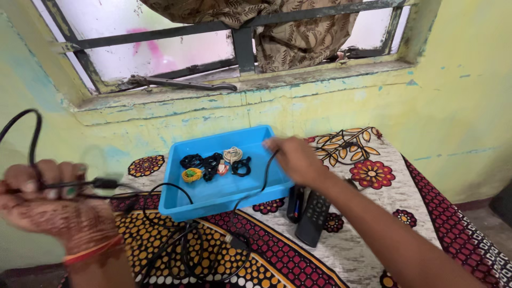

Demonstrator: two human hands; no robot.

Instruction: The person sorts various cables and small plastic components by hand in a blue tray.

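Black cable runs left-right, ends pinched in left hand and right hand grip.

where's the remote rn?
In the head view the black remote lies on the patterned cloth, right of centre, just in front of the blue tray's right corner, beside a smaller dark device and under the right forearm.

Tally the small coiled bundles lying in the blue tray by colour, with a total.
In the blue tray:
Black bundles: 3
Yellow bundle: 1
Cream bundle: 1
Total: 5
A small orange-and-white piece is too small to identify.
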